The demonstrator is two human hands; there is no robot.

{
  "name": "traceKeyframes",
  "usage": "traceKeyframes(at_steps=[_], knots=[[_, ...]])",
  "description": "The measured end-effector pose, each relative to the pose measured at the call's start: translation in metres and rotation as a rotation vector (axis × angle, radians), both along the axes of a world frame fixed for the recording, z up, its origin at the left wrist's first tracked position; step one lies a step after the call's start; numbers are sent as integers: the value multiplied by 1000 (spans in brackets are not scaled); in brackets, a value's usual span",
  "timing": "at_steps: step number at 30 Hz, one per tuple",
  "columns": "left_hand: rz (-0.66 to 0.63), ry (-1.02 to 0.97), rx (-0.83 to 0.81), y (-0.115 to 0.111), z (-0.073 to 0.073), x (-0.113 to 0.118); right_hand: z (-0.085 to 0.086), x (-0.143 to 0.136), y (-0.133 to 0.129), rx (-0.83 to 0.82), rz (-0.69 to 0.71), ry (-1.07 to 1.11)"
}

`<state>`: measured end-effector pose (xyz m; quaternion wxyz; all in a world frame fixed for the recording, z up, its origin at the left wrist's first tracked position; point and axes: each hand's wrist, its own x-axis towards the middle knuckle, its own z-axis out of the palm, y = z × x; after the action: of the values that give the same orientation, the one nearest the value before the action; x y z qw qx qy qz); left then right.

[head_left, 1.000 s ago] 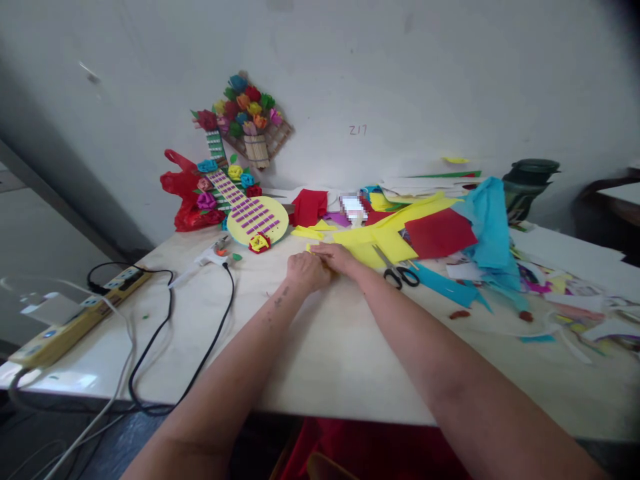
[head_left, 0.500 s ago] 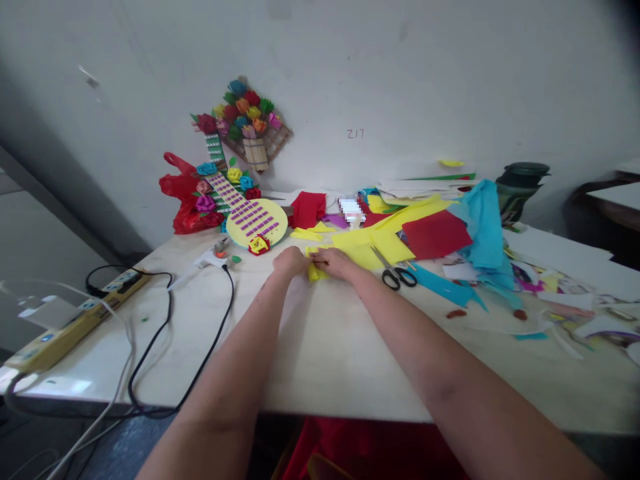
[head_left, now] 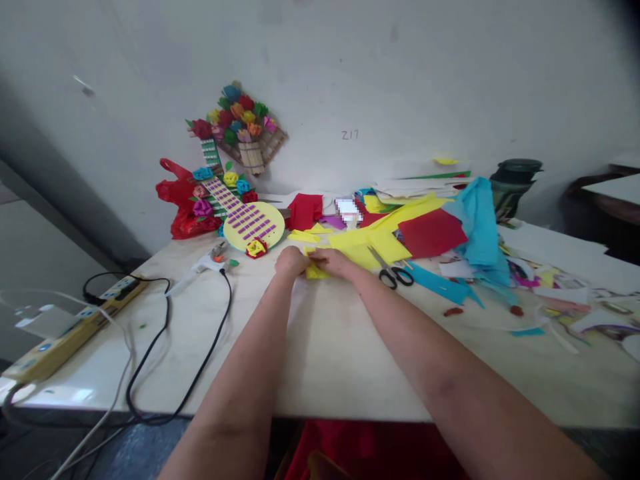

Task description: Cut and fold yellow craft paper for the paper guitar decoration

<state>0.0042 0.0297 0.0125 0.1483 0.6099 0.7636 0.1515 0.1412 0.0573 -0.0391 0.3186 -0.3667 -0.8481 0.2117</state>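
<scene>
Both my hands meet over a small yellow piece of crepe paper (head_left: 316, 271) at the middle of the table. My left hand (head_left: 292, 263) is closed at the paper's left end, its fingertips mostly hidden. My right hand (head_left: 333, 261) pinches the same piece from the right, fingers bent. Just behind and right of it lies a larger yellow sheet (head_left: 390, 243). Black-handled scissors (head_left: 393, 272) rest partly on that sheet, close to my right wrist. A red paper piece (head_left: 433, 233) lies further right.
A glue gun (head_left: 207, 261) with its black cord lies left, beside a yellow power strip (head_left: 75, 333). A paper guitar (head_left: 255, 227) with flowers leans behind. Blue crepe paper (head_left: 480, 223), paper scraps (head_left: 565, 297) and a dark green bottle (head_left: 515, 183) occupy the right side.
The small yellow paper shows a flatter, wider face beneath my hands than before. My hands stay close together on it, and the whole view has shifted slightly.
</scene>
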Motion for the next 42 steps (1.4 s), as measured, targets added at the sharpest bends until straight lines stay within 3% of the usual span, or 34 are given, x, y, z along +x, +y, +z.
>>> traceKeyframes(at_steps=[6,14,20,26,33,38,42], knots=[[-27,61,93,-8,2,5,8,1,-4,45,-137,159],[-76,206,155,-16,3,12,25,-4,-14,319,-217,-224],[-72,236,178,-17,0,14,26,-11,-16,163,-172,-285],[-58,179,197,-15,-3,13,21,-12,-13,95,-144,-165],[72,19,75,-12,2,18,23,-9,-14,58,-184,1],[24,2,-34,-5,3,21,21,-7,-14,70,-178,97],[-20,16,29,3,-3,18,20,-7,-14,79,-170,160]])
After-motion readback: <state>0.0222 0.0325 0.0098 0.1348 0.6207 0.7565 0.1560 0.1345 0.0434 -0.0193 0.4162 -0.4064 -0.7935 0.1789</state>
